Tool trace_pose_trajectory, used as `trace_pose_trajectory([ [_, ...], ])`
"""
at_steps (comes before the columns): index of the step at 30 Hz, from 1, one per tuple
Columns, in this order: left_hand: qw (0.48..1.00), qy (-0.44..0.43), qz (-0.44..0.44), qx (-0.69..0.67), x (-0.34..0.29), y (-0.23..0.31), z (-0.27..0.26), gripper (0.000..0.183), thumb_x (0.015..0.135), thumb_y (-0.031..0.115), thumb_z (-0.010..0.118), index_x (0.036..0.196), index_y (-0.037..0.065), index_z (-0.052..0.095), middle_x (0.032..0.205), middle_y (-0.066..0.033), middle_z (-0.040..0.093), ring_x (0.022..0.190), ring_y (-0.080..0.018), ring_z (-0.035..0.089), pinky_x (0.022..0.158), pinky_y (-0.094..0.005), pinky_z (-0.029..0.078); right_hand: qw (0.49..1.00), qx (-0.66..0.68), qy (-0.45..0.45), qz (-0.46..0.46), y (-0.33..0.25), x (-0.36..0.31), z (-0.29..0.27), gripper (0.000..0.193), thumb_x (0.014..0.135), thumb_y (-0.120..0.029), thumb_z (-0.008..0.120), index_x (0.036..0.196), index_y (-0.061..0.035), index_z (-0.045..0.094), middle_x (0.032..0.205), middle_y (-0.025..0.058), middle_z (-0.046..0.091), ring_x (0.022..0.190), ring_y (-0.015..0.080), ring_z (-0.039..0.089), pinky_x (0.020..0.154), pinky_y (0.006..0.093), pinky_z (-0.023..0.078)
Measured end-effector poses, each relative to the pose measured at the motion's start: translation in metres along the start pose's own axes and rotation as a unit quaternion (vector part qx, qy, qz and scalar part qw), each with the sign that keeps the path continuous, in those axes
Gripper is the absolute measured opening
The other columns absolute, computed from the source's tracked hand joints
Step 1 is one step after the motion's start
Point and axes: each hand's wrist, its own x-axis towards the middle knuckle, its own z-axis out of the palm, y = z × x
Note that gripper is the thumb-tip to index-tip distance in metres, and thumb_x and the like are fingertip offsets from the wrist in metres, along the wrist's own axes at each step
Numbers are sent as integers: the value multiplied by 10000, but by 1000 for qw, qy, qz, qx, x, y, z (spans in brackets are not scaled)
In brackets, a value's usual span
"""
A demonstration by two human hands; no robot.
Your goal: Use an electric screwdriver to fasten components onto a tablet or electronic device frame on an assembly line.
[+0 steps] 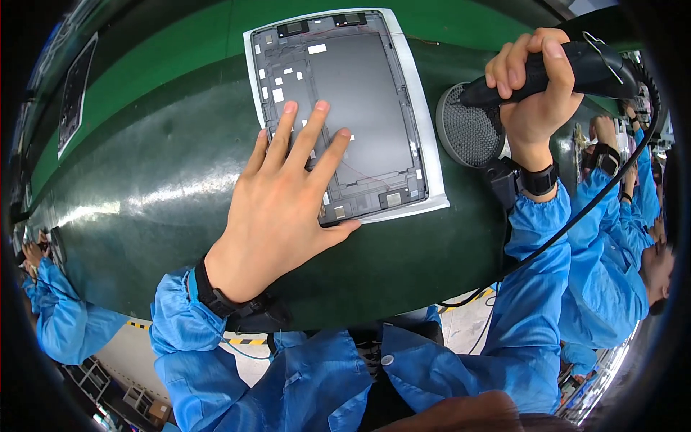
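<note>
A dark grey tablet housing (363, 79) lies inner side up on a white sheet (422, 122), with small white stickers, thin red wires and dark modules at its corners. My left hand (277, 194) rests on its near left part with fingers spread, holding nothing. My right hand (536, 86) is wrapped round a black corded electric screwdriver (594, 68) with a wire hanging loop at its rear. The tool's tapered nose points left, above a round grey dish (471, 137) with a densely dimpled surface. That dish stands just right of the sheet.
The green bench mat (144, 173) extends to the left, where another dark panel (77, 93) lies at the far edge. A black cable (604, 194) loops past my right forearm. Co-workers in blue sleeves (601, 245) sit close on my right, and another (68, 317) at far left.
</note>
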Motion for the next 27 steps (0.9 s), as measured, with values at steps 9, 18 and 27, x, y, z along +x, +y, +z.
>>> trace_pose_trajectory([
  [9,1000,14,-2,3,2,-1,5,826,651,434,866,1348,101,575,1545,-177,395,1402,-467,383,1089,-531,424,1000,10,-5,-2,3,2,-3,162,946,-147,571,882,2,563,561,118,516,414,176,458,444,340,448],
  [18,999,23,20,-20,3,-26,7,828,696,527,823,1353,91,571,1521,-172,416,1417,-442,347,1156,-597,278,995,66,-66,30,-25,-7,11,309,1010,-331,402,1003,-61,550,605,52,447,484,168,430,538,348,426],
  [27,998,33,29,-48,6,-28,22,815,682,465,841,1338,77,551,1541,-114,407,1459,-383,302,1189,-621,190,962,59,-220,148,-50,-65,63,338,968,-379,603,996,-91,426,672,72,549,549,188,540,562,361,486],
])
